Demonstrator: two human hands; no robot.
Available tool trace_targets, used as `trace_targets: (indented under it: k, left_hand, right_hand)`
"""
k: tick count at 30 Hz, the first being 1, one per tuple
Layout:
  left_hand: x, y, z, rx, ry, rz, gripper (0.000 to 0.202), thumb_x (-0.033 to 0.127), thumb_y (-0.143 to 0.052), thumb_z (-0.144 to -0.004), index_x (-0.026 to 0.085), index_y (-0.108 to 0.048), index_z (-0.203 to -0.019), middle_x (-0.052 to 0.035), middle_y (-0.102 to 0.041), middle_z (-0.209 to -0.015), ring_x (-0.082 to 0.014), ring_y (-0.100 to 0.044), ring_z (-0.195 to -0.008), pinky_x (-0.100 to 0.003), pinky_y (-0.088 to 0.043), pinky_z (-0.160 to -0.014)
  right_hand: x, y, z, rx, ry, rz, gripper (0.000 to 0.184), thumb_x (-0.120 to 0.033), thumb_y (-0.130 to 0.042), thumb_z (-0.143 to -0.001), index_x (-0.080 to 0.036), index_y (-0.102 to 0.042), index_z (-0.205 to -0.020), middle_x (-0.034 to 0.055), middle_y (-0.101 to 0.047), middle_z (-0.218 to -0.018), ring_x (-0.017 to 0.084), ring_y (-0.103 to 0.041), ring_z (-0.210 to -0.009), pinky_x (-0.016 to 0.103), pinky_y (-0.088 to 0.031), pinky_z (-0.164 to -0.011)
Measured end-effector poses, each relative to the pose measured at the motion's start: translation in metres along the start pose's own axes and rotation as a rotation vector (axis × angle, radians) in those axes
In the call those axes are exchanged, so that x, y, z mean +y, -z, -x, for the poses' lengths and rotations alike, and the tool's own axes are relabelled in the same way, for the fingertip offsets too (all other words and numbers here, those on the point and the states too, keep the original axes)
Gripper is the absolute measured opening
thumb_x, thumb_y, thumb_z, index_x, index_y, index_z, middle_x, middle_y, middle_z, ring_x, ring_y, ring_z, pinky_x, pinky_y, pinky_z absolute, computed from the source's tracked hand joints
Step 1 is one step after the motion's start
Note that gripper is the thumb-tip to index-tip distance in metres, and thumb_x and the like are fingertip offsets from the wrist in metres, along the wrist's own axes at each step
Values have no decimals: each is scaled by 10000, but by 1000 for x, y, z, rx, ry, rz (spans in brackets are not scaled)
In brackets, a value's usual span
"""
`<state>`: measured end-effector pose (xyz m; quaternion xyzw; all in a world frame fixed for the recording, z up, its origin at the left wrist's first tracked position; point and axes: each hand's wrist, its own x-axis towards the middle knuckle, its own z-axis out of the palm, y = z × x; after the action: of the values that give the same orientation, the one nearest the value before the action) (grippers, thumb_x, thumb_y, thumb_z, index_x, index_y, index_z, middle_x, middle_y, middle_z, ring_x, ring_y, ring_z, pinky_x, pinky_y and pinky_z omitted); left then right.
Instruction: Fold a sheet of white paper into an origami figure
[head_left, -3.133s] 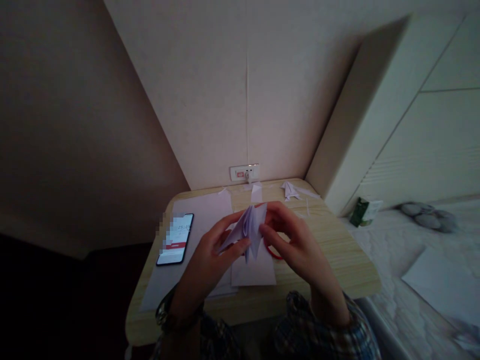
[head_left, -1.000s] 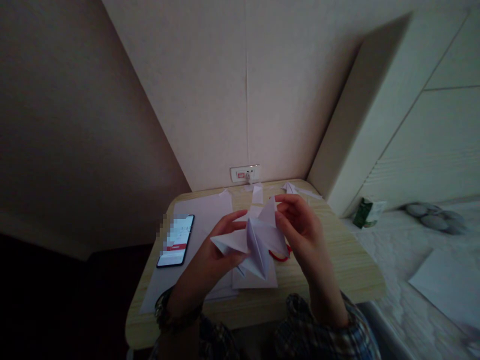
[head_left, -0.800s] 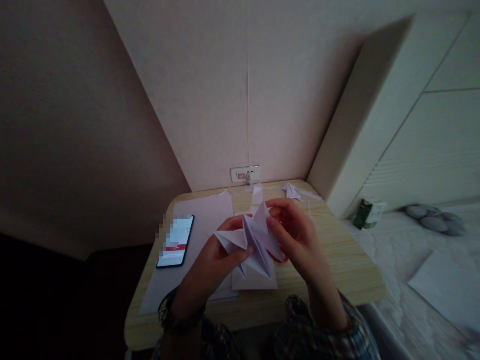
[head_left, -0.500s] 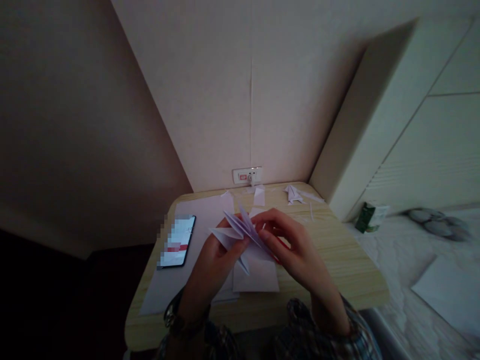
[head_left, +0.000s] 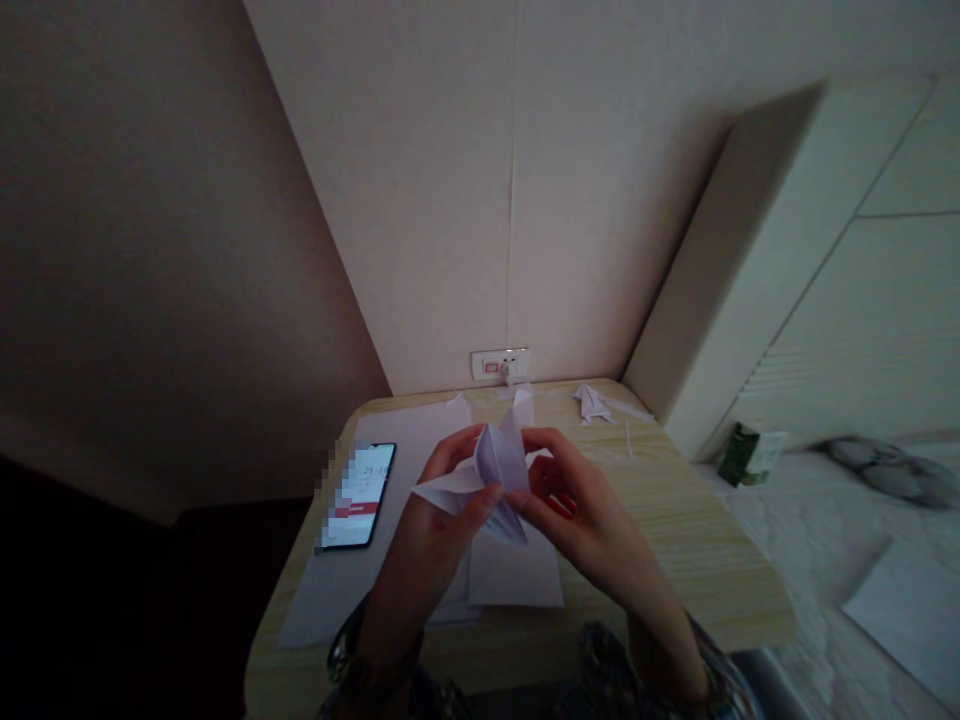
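A folded white paper piece (head_left: pixel 501 458) with several pointed flaps is held above the table between both hands. My left hand (head_left: pixel 442 510) pinches its left and lower side, thumb on the front. My right hand (head_left: pixel 574 490) grips the right side with thumb and fingers. Under the hands lies a white paper sheet (head_left: pixel 516 575), partly covered by them. A red object (head_left: pixel 562 504) shows behind my right fingers; most of it is hidden, so its kind is unclear.
A lit phone (head_left: pixel 361 497) lies on large white sheets (head_left: pixel 315 600) at the table's left. A small folded paper figure (head_left: pixel 590 403) and paper strips lie at the back, below a wall socket (head_left: pixel 499 365). On the bed at right are a green-and-white box (head_left: pixel 750 455) and a sheet (head_left: pixel 907 610).
The flaps of the folded paper are spread wider, and one now stands up to the right. My right hand has shifted its hold on the paper. The view has tilted slightly upward.
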<state>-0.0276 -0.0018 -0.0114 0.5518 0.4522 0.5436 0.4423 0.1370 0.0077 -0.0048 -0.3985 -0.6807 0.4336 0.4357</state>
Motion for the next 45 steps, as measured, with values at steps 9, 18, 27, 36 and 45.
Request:
trace_targets:
  k: [9, 18, 27, 36, 45]
  left_hand:
    - [-2, -9, 6, 32, 98, 30, 625, 370, -708, -835, 216, -450, -1384, -122, -562, -1444, -269, -544, -1316, -365, -441, -1079]
    - [-11, -10, 7, -1, 105, -60, 557, 473, -621, -895, 235, -529, -1390, -69, -592, -1446, -252, -526, -1348, -340, -444, -1100]
    - [-12, -7, 8, -32, 118, 26, 653, 371, -692, -864, 240, -452, -1456, -77, -547, -1488, -253, -508, -1362, -348, -429, -1109]
    - [-3, -6, 1, 13, 135, 104, 463, 304, -743, -799, 177, -635, -1231, -110, -686, -1315, -274, -663, -1175, -366, -527, -1001]
    - [7, -8, 4, -76, 130, 177, 403, 326, -734, -821, 197, -666, -1196, -82, -709, -1285, -263, -650, -1196, -347, -510, -1025]
  right_hand:
    - [2, -3, 1, -77, 37, 24, 367, -242, -638, -904, -261, -506, -1247, 22, -615, -1069, 138, -585, -782, 285, -494, -737]
    - [6, 0, -2, -9, 21, 91, 295, -220, -642, -889, -234, -579, -1177, 12, -583, -944, 150, -565, -749, 287, -483, -685]
    - [8, 3, -1, 85, -16, 92, 250, -169, -506, -884, -211, -578, -1120, 6, -564, -769, 164, -556, -656, 258, -442, -534]
    - [9, 4, -4, 139, -8, 72, 218, -193, -519, -853, -225, -540, -1067, 5, -577, -792, 179, -590, -723, 341, -522, -725]
    - [-2, 1, 1, 70, -9, -10, 339, -277, -586, -880, -240, -503, -1206, 34, -618, -950, 159, -593, -735, 278, -498, -620]
